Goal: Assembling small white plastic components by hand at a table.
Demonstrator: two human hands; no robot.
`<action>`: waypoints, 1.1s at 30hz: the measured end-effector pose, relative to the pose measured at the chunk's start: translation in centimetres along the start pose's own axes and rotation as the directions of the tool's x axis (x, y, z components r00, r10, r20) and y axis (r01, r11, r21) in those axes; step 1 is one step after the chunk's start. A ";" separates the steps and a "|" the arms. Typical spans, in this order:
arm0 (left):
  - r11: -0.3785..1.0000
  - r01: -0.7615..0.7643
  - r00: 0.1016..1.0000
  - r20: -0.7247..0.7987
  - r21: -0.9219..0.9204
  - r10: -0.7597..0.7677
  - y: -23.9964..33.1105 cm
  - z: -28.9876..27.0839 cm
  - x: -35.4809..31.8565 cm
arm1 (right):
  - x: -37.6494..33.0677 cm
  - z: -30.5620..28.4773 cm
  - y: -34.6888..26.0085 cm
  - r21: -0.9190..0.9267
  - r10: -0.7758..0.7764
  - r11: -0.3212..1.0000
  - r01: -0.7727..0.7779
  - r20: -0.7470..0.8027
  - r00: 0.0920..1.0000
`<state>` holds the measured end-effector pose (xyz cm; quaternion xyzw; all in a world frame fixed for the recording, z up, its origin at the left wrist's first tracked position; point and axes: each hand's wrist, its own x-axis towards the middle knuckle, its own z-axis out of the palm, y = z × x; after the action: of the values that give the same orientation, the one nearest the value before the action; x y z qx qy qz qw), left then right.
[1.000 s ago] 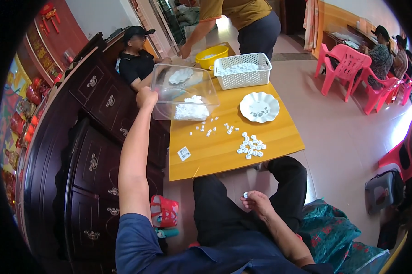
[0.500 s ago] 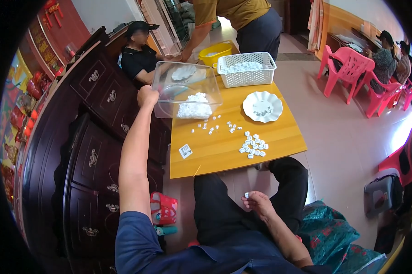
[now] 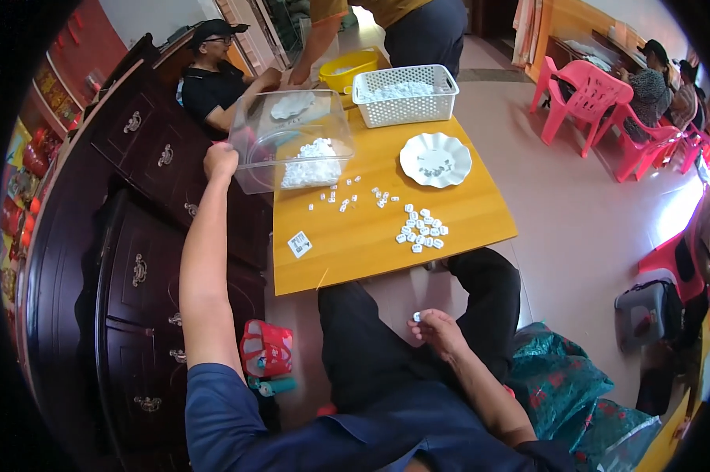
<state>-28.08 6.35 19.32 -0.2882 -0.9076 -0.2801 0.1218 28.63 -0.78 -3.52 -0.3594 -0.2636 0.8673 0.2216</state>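
My left hand (image 3: 221, 160), arm stretched forward, is closed on the near left rim of a clear plastic bin (image 3: 253, 165). The bin is tilted, its left side overhanging the table edge. A heap of small white pieces (image 3: 312, 167) lies in its right end. Over my lap, my right hand (image 3: 440, 332) pinches a small white piece (image 3: 417, 317) with a dark mark between thumb and fingers. On the yellow-brown table (image 3: 323, 259), larger white pieces (image 3: 424, 230) form a loose cluster near the front right. Several smaller white pieces (image 3: 345, 206) are scattered beside the bin.
Behind the table's right side stand a scalloped white plate (image 3: 418, 177) holding dark bits, a white perforated basket (image 3: 406, 114) of white pieces, and a yellow basin (image 3: 347, 67). Two people are across the table. A dark wooden cabinet (image 3: 119, 236) borders the left; a green bag (image 3: 559, 385) lies right.
The whole scene has shifted left and slightly up in the picture. Both hands keep their holds, and the bin stays tilted much as before.
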 end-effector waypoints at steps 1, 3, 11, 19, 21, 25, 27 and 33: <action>0.999 0.017 1.000 0.004 -0.040 -0.017 -1.6 0.2 0.6 | 0.2 0.0 0.1 -0.003 0.002 1.000 -0.002 0.005 1.000; 0.997 0.029 1.000 0.005 -0.075 -0.029 -4.3 0.6 1.6 | 0.4 -0.4 0.2 0.030 -0.009 1.000 0.007 0.040 0.999; 0.870 0.240 0.970 0.146 -0.431 -0.195 -9.2 3.7 0.1 | 1.4 -1.8 0.6 0.046 0.005 0.999 -0.006 0.036 0.999; 0.788 0.295 0.953 0.230 -0.541 -0.199 -10.7 5.4 -1.0 | 2.1 -0.6 0.0 -0.008 0.065 0.998 -0.065 0.059 0.996; 0.767 0.291 0.954 0.237 -0.571 -0.185 -10.6 5.8 -1.1 | 2.2 -0.2 0.1 -0.027 0.072 0.997 -0.070 0.090 0.993; 0.795 0.242 0.965 0.227 -0.557 -0.134 -10.8 6.0 -0.4 | 2.5 0.5 -0.1 -0.115 0.110 0.989 -0.098 0.103 0.989; 0.791 0.254 0.961 0.242 -0.557 -0.138 -10.5 6.3 -0.2 | 2.9 0.5 -0.1 -0.139 0.130 0.984 -0.114 0.111 0.985; 0.734 0.293 0.932 0.355 -0.613 -0.075 -10.4 6.4 -0.3 | 3.6 0.3 -0.8 -0.114 0.075 0.991 -0.065 0.089 0.993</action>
<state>-34.39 2.87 9.48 -0.2599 -0.7827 -0.5430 -0.1580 26.23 1.85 -4.63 -0.3397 -0.3088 0.8743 0.1581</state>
